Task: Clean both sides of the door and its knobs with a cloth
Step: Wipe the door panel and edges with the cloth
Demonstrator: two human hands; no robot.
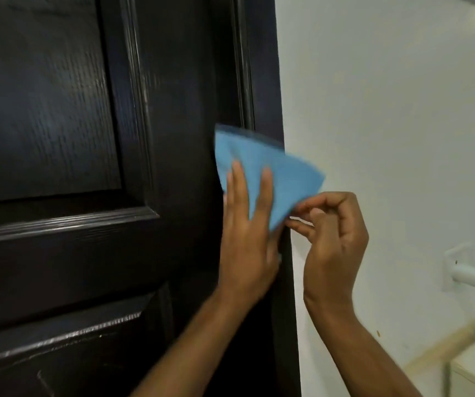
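A dark brown panelled door (87, 138) fills the left of the head view, its free edge running down the middle. A light blue cloth (285, 170) lies against the door's right stile and sticks out past the edge. My left hand (247, 233) presses flat on the cloth with straight fingers. My right hand (333, 239), just beyond the door's edge, pinches the cloth's lower corner between thumb and fingers. No knob is visible.
A white wall (402, 110) stands right of the door. A white rail on a bracket (471, 273) juts from it at the lower right, above a pale floor and a white ledge in the corner.
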